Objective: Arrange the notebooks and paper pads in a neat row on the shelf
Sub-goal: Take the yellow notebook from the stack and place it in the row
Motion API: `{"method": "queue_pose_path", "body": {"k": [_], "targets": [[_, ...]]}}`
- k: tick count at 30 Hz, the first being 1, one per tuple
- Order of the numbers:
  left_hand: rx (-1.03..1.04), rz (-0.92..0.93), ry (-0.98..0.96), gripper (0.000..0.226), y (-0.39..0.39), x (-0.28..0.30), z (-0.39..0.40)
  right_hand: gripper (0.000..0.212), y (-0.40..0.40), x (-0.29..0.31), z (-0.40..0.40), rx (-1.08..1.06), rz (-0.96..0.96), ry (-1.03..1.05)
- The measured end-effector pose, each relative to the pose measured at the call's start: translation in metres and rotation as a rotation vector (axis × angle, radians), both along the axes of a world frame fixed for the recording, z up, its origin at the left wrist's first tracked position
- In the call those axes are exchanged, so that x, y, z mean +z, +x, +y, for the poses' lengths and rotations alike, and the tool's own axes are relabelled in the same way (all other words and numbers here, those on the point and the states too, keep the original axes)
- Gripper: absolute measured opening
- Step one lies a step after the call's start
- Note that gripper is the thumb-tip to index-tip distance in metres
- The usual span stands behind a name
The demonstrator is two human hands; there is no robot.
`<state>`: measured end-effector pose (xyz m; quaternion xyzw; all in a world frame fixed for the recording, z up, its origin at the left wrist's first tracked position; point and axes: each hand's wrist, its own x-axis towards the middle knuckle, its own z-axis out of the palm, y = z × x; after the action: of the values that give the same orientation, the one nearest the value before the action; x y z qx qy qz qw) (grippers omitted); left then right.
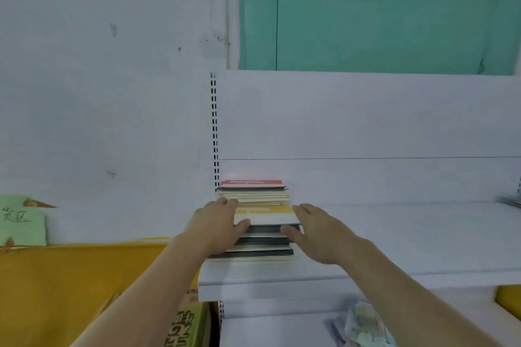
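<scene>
Row of notebooks (255,222) lying at the left end of the white shelf (394,239), by the slotted upright (214,135). Left hand (217,227) and right hand (315,229) are bracketing the row's sides, fingers straight and together, thumbs touching the front covers. A red-topped notebook (251,183) is sitting rearmost.

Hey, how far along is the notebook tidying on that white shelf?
Done: a run of notebooks and pads sits at the left end of the white metal shelf, red-covered one rearmost. In hand: left hand and right hand flank it, squaring its sides. Left: the loose items far right.
</scene>
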<state>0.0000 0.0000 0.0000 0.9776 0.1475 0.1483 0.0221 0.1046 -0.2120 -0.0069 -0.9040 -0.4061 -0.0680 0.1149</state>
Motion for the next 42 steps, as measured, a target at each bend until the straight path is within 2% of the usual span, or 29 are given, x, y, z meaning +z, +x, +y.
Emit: {"method": "queue_pose_path", "body": {"k": [6, 9, 10, 13, 18, 20, 23, 25, 26, 27, 29, 31, 33, 35, 38, 42], "targets": [[0.006, 0.132, 0.038, 0.077, 0.049, -0.027, 0.018, 0.061, 0.05, -0.011, 0.028, 0.061, 0.006, -0.086], [-0.046, 0.2, -0.008, 0.068, 0.058, -0.034, 0.032, 0.039, 0.068, -0.019, 0.036, 0.115, -0.005, -0.119], [-0.059, 0.182, -0.037, 0.065, 0.06, -0.035, 0.036, 0.039, 0.071, -0.021, 0.038, 0.134, -0.023, -0.114], [-0.076, 0.11, -0.072, 0.062, 0.063, -0.033, 0.043, 0.038, 0.073, -0.02, 0.039, 0.188, -0.12, -0.049], [-0.099, 0.112, -0.132, 0.048, 0.062, -0.019, 0.044, 0.033, 0.072, -0.018, 0.036, 0.235, -0.383, 0.014], [-0.077, 0.005, -0.1, 0.052, 0.063, -0.014, 0.044, 0.041, 0.077, -0.019, 0.037, 0.226, -0.536, 0.092], [-0.008, -0.411, -0.077, 0.074, 0.062, -0.008, 0.034, 0.031, 0.078, -0.018, 0.036, 0.188, -0.713, 0.267], [0.116, -0.621, -0.215, 0.084, 0.057, 0.0, 0.018, 0.035, 0.071, -0.018, 0.037, 0.129, -0.781, 0.38], [0.161, -0.633, -0.336, 0.084, 0.055, 0.004, 0.011, 0.04, 0.065, -0.017, 0.039, 0.087, -0.802, 0.429], [0.154, -0.598, -0.48, 0.083, 0.055, 0.006, 0.005, 0.041, 0.058, -0.016, 0.041, 0.056, -0.829, 0.477], [-0.018, -0.479, -0.835, 0.081, 0.052, 0.008, -0.012, 0.039, 0.041, -0.015, 0.047, 0.027, -0.871, 0.568], [-0.155, -0.455, -1.116, 0.061, 0.051, 0.005, -0.029, 0.037, 0.026, -0.019, 0.053, 0.066, -0.86, 0.612], [-0.16, -0.528, -1.197, 0.03, 0.053, 0.0, -0.039, 0.037, 0.018, -0.027, 0.059, 0.155, -0.743, 0.591], [-0.082, -0.625, -1.062, 0.016, 0.055, 0.001, -0.039, 0.04, 0.016, -0.036, 0.063, 0.25, -0.574, 0.57], [-0.006, -0.785, -0.914, 0.013, 0.053, 0.003, -0.027, 0.043, 0.022, -0.041, 0.055, 0.316, -0.518, 0.537], [0.037, -0.843, -0.879, 0.015, 0.044, -0.001, -0.002, 0.048, 0.04, -0.037, 0.039, 0.071, -0.357, 0.5]]}}
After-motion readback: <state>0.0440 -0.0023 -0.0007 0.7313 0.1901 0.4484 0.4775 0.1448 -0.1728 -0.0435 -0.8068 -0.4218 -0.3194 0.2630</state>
